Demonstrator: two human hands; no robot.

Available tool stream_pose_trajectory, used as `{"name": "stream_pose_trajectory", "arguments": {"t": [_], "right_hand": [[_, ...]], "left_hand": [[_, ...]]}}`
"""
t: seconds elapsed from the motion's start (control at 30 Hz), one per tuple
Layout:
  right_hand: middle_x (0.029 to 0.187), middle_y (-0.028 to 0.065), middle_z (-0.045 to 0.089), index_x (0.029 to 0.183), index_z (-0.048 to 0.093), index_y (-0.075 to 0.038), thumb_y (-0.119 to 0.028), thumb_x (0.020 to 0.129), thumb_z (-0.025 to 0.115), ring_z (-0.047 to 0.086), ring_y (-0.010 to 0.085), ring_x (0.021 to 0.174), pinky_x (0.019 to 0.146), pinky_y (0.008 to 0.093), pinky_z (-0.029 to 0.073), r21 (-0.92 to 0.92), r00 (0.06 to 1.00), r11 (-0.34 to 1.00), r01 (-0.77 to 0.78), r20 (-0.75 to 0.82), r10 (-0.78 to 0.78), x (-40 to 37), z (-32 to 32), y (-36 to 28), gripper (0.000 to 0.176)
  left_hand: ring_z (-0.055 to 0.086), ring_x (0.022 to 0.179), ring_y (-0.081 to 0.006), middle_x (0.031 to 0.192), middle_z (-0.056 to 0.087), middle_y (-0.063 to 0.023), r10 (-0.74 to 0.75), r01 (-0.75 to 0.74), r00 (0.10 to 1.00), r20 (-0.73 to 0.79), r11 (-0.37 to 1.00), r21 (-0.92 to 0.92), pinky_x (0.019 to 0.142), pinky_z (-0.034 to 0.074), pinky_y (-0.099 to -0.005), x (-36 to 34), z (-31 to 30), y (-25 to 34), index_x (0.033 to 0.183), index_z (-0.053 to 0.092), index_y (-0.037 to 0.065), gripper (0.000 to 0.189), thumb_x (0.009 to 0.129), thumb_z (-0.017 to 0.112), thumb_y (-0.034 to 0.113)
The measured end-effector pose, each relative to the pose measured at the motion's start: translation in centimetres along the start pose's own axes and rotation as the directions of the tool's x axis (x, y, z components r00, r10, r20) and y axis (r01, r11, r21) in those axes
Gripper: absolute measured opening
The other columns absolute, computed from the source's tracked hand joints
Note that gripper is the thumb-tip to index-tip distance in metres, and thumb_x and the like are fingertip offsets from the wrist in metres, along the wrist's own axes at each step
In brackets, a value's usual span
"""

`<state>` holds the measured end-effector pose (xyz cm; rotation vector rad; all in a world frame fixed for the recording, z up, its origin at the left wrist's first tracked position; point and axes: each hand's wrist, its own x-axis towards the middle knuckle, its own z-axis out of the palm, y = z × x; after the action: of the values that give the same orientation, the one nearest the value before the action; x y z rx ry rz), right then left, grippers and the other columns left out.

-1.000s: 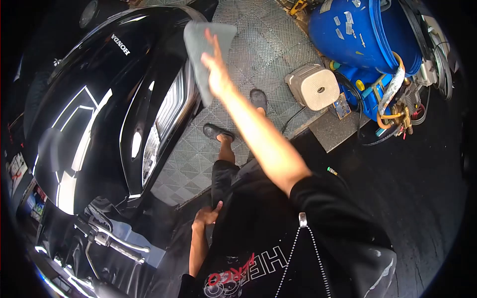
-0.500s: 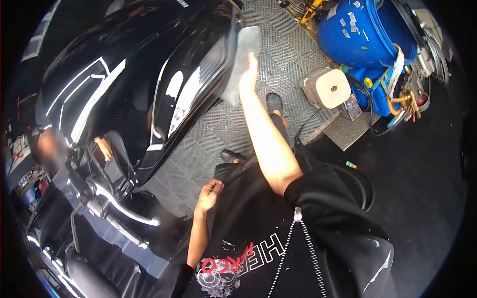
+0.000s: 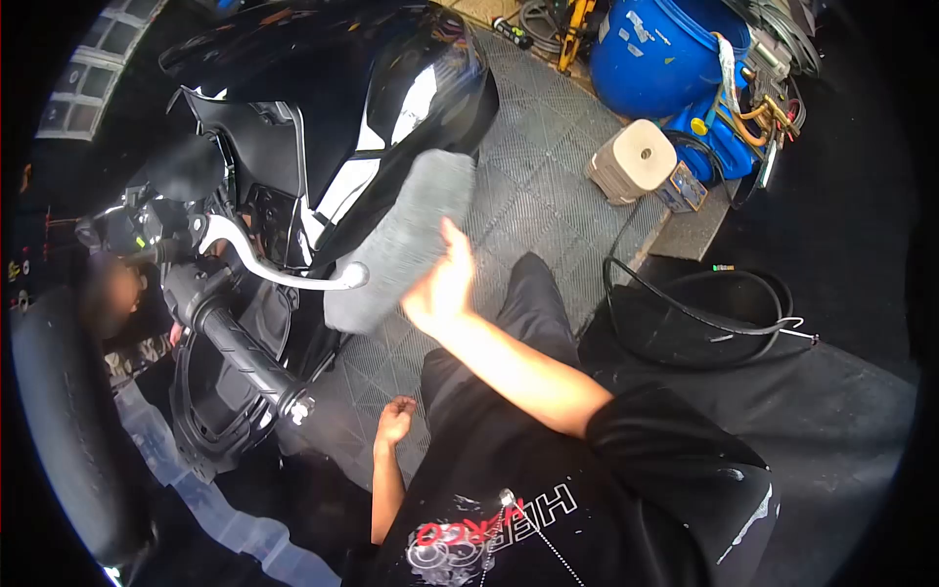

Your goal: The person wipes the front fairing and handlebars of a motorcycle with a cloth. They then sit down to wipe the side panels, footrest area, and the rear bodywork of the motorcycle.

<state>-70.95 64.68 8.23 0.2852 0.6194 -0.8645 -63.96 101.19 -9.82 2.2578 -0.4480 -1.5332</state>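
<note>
My right hand (image 3: 442,289) is closed on a grey cloth (image 3: 416,220), with its thumb pointing up along the near side. The cloth spreads flat and slightly blurred beside the black motorcycle (image 3: 323,59), close to the end of its silver lever (image 3: 264,269). Below that lever is the black rubber handlebar grip (image 3: 245,352). My left hand (image 3: 394,421) hangs low beside my black shirt (image 3: 528,479), fingers curled in and nothing showing in them.
At upper right stands a blue barrel (image 3: 646,64) near hoses and tools. A paper roll (image 3: 641,161) sits on the patterned floor (image 3: 528,127). A black hose (image 3: 685,362) loops at right. Another person (image 3: 112,298) is partly visible beyond the handlebar.
My right hand has brought the cloth back toward me and down-left, from the bike's far panel to near the lever. My view has shifted, and the handlebar appears closer.
</note>
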Motion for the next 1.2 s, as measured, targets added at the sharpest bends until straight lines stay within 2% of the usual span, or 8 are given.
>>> {"name": "stream_pose_trajectory", "arguments": {"t": [0.13, 0.27, 0.37, 0.43, 0.5, 0.7, 1.07, 1.2], "right_hand": [[0.126, 0.0088, 0.064, 0.128, 0.063, -0.009, -0.049, 0.097, 0.062, 0.060, 0.0275, 0.115, 0.101, 0.0476, 0.047, -0.415, 0.933, 0.863, 0.289, -0.078, -0.351, -1.9, -2.9, -7.9, 0.051], [0.141, 0.0176, 0.056, 0.146, 0.048, -0.001, -0.055, 0.097, 0.055, 0.057, 0.0368, 0.125, 0.105, 0.0538, 0.049, 0.066, 0.722, 0.845, 0.531, 0.486, -0.492, 0.3, -6.6, -14.2, 0.074], [0.148, 0.0218, 0.051, 0.151, 0.045, 0.000, -0.046, 0.092, 0.061, 0.052, 0.0418, 0.134, 0.110, 0.0559, 0.045, 0.032, 0.313, 0.749, 0.661, 0.896, -0.315, 6.1, -7.7, -14.0, 0.076], [0.155, 0.0240, 0.045, 0.150, 0.047, 0.001, -0.040, 0.083, 0.069, 0.045, 0.0444, 0.141, 0.117, 0.0554, 0.037, 0.121, -0.108, 0.173, 0.977, 0.990, -0.087, 10.9, -4.8, -12.8, 0.081], [0.164, 0.0203, 0.038, 0.150, 0.057, -0.021, -0.051, 0.085, 0.068, 0.030, 0.0477, 0.151, 0.123, 0.0619, 0.020, 0.456, -0.325, -0.543, 0.705, 0.888, 0.324, 12.5, -0.2, -8.8, 0.072], [0.162, 0.0161, 0.042, 0.148, 0.058, -0.037, -0.064, 0.095, 0.050, 0.034, 0.0497, 0.149, 0.114, 0.0720, 0.024, 0.591, -0.775, -0.744, 0.311, 0.611, 0.162, 19.2, -0.2, -2.2, 0.059], [0.147, 0.0132, 0.055, 0.139, 0.064, -0.013, -0.030, 0.088, 0.069, 0.053, 0.0389, 0.132, 0.113, 0.0485, 0.041, 0.715, -0.115, -0.271, -0.645, 0.259, 0.959, 12.5, 0.9, 6.2, 0.054], [0.132, 0.0149, 0.063, 0.135, 0.062, -0.007, -0.027, 0.090, 0.068, 0.062, 0.0337, 0.122, 0.099, 0.0450, 0.053, 0.891, -0.194, -0.453, -0.003, 0.444, 0.875, 19.6, 1.3, -1.5, 0.050]], "left_hand": [[0.064, 0.088, -0.0136, 0.093, 0.071, -0.0030, 0.142, -0.142, 0.990, 0.003, 0.987, -0.081, 0.083, 0.051, -0.0298, 5.7, -0.4, 0.5, 0.111, 0.068, 0.000, 0.025, 0.102, 0.062, 0.022], [0.060, 0.087, -0.0105, 0.089, 0.066, 0.0001, 0.189, -0.183, 0.981, 0.032, 0.974, -0.137, 0.078, 0.049, -0.0282, 14.7, 0.1, 1.3, 0.106, 0.068, 0.002, 0.023, 0.103, 0.064, 0.025], [0.059, 0.085, -0.0099, 0.088, 0.066, -0.0004, 0.213, -0.213, 0.977, -0.008, 0.974, -0.083, 0.075, 0.050, -0.0292, 17.6, -0.9, 5.9, 0.106, 0.069, 0.003, 0.022, 0.102, 0.066, 0.024], [0.061, 0.081, -0.0126, 0.086, 0.068, -0.0032, 0.475, -0.467, 0.871, -0.126, 0.880, 0.093, 0.075, 0.051, -0.0310, 21.1, -1.7, 6.1, 0.109, 0.069, 0.002, 0.025, 0.101, 0.066, 0.026], [0.063, 0.083, -0.0132, 0.088, 0.070, -0.0063, 0.626, -0.620, 0.712, -0.318, 0.773, 0.133, 0.077, 0.052, -0.0326, 23.0, -2.2, 7.0, 0.106, 0.069, 0.001, 0.022, 0.099, 0.067, 0.022], [0.059, 0.081, -0.0098, 0.084, 0.066, -0.0011, 0.681, -0.780, 0.606, -0.411, 0.610, -0.138, 0.073, 0.050, -0.0295, 30.8, 2.9, 2.3, 0.103, 0.068, 0.002, 0.018, 0.101, 0.066, 0.019], [0.070, 0.112, -0.0291, 0.116, 0.075, -0.0152, 0.603, -0.623, 0.779, 0.169, 0.776, 0.102, 0.096, 0.053, -0.0427, 48.5, 21.1, -8.0, 0.121, 0.070, 0.006, 0.039, 0.098, 0.064, 0.037], [0.069, 0.113, -0.0275, 0.119, 0.074, -0.0124, 0.531, -0.561, 0.805, 0.266, 0.827, 0.048, 0.097, 0.052, -0.0416, 50.4, 22.9, -8.1, 0.124, 0.069, 0.009, 0.038, 0.099, 0.063, 0.038]]}}
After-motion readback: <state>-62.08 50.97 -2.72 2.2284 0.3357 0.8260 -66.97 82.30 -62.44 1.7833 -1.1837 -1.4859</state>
